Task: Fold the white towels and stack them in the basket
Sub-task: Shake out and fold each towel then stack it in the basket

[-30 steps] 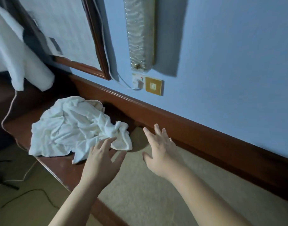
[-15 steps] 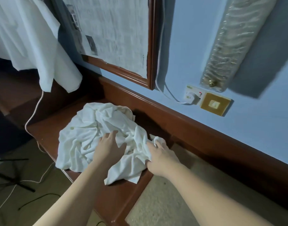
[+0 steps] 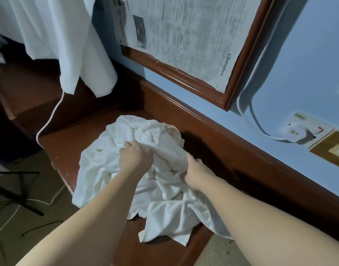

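Both hands are bunched into the crumpled white towel heap [image 3: 145,181] under them: my left hand [image 3: 135,157] grips a fold, my right hand [image 3: 196,174] another. Soft, light, limp; I'd hunt for corners.

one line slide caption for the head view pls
Both hands, left hand and right hand, grip a crumpled white towel pile on a wooden ledge.

"Classified" on framed newspaper [image 3: 184,31]

Both bare forearms extended forward, left hand [image 3: 135,157] fingers curled, right hand [image 3: 196,174] fingers curled under, gripping
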A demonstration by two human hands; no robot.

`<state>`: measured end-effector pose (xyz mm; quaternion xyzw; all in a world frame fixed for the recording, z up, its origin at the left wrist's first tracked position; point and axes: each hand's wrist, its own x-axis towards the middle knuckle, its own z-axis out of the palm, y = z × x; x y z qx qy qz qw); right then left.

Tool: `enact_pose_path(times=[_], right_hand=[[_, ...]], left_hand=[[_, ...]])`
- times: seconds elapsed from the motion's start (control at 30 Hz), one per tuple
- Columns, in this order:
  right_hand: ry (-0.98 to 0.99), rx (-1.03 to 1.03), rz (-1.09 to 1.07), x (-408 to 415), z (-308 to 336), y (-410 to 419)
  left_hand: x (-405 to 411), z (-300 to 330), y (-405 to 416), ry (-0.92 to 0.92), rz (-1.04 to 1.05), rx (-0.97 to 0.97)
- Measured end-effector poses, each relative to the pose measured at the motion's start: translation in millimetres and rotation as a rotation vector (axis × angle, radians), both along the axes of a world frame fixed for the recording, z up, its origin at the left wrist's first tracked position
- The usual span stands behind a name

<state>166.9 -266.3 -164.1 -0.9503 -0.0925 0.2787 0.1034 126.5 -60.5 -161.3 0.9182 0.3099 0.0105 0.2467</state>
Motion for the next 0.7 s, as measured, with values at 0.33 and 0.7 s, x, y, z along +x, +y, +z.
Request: enact_pose_path(times=[0.33, 0.7], right_hand=[[-0.116, 0.046, -0.085, 13, -22, 56], [-0.473, 0.592, -0.018, -6, 67, 40]], left_hand=[[13, -17, 17, -0.036, -0.080, 0.059], [-5, 21, 15, -0.227, -0.130, -0.094]])
